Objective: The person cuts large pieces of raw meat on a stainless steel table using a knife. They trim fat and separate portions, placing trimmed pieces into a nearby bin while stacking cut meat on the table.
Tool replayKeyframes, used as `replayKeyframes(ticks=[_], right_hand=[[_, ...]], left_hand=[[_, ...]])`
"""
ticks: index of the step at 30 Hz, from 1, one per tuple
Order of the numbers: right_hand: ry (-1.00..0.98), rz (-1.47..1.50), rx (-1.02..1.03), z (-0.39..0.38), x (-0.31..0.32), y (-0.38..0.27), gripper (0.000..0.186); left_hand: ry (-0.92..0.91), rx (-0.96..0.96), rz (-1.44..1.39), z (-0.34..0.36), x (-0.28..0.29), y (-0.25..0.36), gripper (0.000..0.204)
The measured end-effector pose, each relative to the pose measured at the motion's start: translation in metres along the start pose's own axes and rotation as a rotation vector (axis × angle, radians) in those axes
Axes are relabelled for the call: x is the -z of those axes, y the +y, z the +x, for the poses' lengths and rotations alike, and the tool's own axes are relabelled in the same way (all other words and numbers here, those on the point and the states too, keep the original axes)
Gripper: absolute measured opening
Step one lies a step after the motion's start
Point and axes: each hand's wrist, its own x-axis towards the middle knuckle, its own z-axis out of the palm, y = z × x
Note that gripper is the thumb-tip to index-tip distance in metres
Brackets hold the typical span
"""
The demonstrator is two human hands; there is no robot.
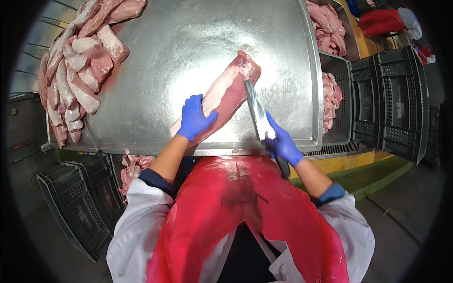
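Left hand (196,118) pressed flat on pork loin (222,94), right hand (283,144) gripping knife (257,113) at its edge; trimming appears barely begun.

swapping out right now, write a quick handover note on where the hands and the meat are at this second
Left hand, blue-gloved, lies flat on the long cut of meat in the middle of the steel table.
Right hand, also gloved, grips the knife; its blade tip meets the cut near the far end.
Done: a pile of meat strips lies at the table's left; the grey crate to the right holds more meat pieces.
Left: this cut is in one piece, seemingly just being started.
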Motion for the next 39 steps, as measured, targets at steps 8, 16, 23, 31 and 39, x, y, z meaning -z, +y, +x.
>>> replayKeyframes(ticks=[8,16,23,31,39], right_hand=[[0.361,0.289,0.12,0.038,0.087,0.003,0.083],[0.275,0.299,0.152,0.148,0.049,-0.025,0.08],[0.05,-0.164,0.164,0.155,0.028,-0.034,0.073],[-0.002,0.076,0.19,0.2,0.029,-0.043,0.075],[-0.169,-0.016,0.179,0.156,0.031,-0.03,0.076]], left_hand=[[0.076,-0.052,0.062,0.15,-0.054,0.113,0.042],[-0.041,0.347,-0.254,0.179,-0.051,0.066,0.029],[-0.05,0.488,-0.746,0.17,-0.045,0.08,0.023],[0.012,0.305,-0.351,0.181,-0.043,0.083,0.028],[-0.053,0.32,-0.276,0.191,-0.009,0.096,0.026]])
